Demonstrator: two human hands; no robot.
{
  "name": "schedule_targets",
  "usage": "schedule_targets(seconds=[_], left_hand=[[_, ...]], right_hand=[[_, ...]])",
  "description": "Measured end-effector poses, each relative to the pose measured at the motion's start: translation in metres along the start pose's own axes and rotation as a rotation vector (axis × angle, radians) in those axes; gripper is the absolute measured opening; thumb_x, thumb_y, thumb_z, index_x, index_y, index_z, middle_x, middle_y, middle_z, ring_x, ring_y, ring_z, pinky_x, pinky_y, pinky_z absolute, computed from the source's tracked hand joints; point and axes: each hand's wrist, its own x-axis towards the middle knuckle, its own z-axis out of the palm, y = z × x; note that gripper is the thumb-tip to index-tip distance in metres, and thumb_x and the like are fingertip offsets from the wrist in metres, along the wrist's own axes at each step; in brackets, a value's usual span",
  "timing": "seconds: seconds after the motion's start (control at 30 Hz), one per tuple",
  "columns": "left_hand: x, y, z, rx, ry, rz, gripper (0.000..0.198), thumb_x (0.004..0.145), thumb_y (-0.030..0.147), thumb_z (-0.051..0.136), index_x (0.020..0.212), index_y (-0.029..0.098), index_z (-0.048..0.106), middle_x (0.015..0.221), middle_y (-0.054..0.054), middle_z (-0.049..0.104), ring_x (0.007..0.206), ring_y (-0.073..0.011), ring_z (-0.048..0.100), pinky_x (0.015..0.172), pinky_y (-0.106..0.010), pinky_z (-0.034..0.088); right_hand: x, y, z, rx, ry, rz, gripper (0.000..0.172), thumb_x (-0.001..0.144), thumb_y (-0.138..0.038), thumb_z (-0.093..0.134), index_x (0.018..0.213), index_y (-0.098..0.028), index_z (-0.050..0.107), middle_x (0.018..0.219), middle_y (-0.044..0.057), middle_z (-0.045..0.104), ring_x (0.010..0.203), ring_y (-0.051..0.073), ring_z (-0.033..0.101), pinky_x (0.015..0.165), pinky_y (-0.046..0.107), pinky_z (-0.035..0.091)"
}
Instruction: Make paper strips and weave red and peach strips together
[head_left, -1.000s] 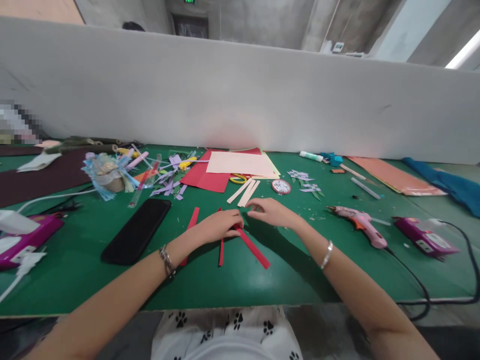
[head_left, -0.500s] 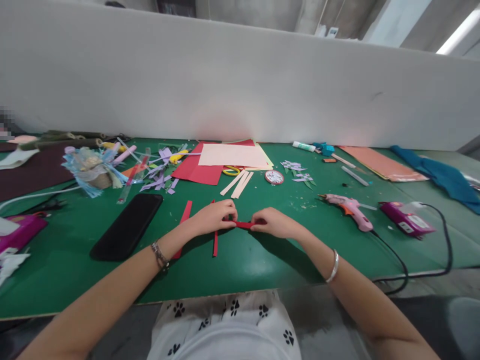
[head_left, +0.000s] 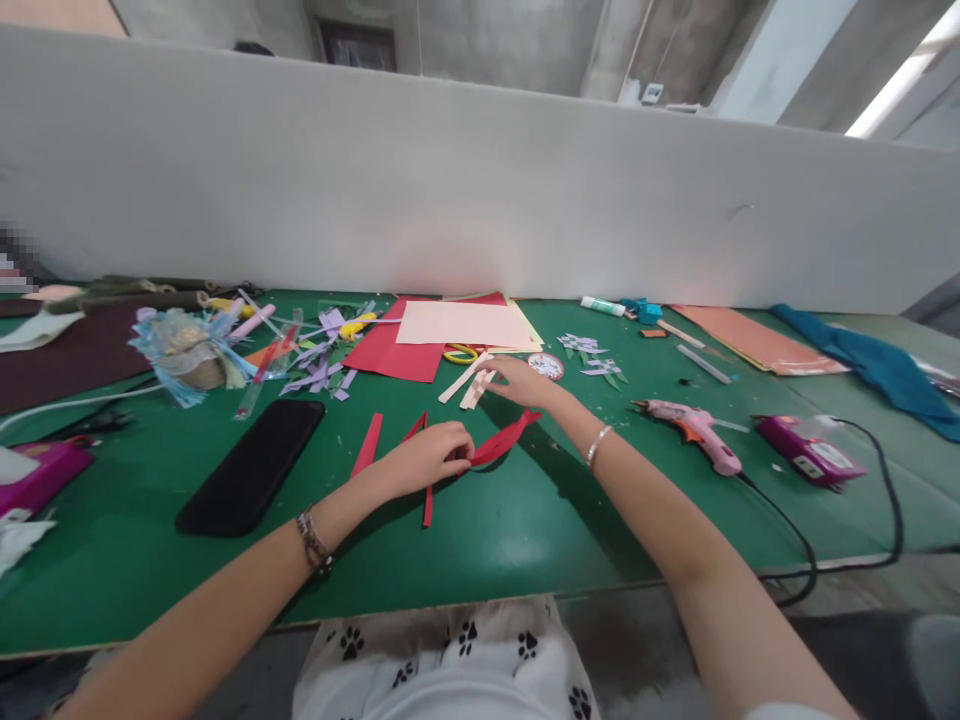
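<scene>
My left hand pinches one end of a folded red paper strip, whose other end lifts off to the right with nothing holding it. Reaching across the green table, my right hand is over pale paper strips, fingers stretched and apart; whether the fingertips touch the strips is unclear. Beneath and beside my left hand lie a narrow red strip and a wider red strip, both partly covered. Yellow-handled scissors rest just beyond the pale strips.
A black phone lies at left, near a blue ribbon bundle. Paper sheets lie at the back. A round red-rimmed piece sits behind my right wrist. At right are a pink glue gun, its cord, and a purple box.
My right hand has let go of the red strip and moved forward and left to the pale strips. The red strip's freed end now spreads out wider, while my left hand keeps its grip.
</scene>
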Motion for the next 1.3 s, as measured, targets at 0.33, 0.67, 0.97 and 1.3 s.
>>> schedule_targets(seconds=[0.33,0.67,0.97,1.3], left_hand=[[-0.004,0.001,0.000,0.042,-0.057,0.025,0.006,0.073,0.015,0.047,0.071,0.016,0.053,0.074,-0.002,0.050,0.067,-0.0138,0.049,0.064,-0.024,0.037],[-0.003,0.000,0.000,0.029,-0.056,0.025,0.005,0.071,0.014,0.047,0.068,0.016,0.050,0.072,0.000,0.048,0.066,-0.0127,0.047,0.063,-0.023,0.037],[-0.004,-0.001,-0.001,0.009,-0.046,-0.013,0.010,0.068,0.010,0.047,0.061,0.016,0.043,0.068,0.002,0.044,0.065,-0.0121,0.046,0.062,-0.023,0.036],[-0.005,-0.003,0.002,-0.088,-0.028,-0.010,0.011,0.068,0.004,0.044,0.066,0.015,0.047,0.070,0.002,0.049,0.063,-0.0092,0.047,0.059,-0.018,0.037]], right_hand=[[0.038,-0.013,0.014,-0.177,-0.077,0.149,0.035,0.080,-0.021,0.044,0.114,-0.017,0.051,0.116,0.015,0.043,0.087,0.022,0.054,0.072,0.032,0.041],[0.051,-0.012,0.008,-0.209,0.059,0.162,0.027,0.083,-0.013,0.037,0.090,-0.014,0.064,0.104,0.014,0.051,0.090,0.021,0.053,0.073,0.030,0.039],[0.028,0.000,-0.006,0.086,0.337,0.223,0.011,0.074,-0.019,0.053,0.067,-0.013,0.057,0.073,0.005,0.060,0.069,0.013,0.054,0.065,0.023,0.039],[-0.031,-0.007,-0.017,0.611,0.419,0.364,0.010,0.073,-0.022,0.045,0.066,-0.018,0.039,0.050,-0.007,0.047,0.032,0.003,0.036,0.037,0.018,0.030]])
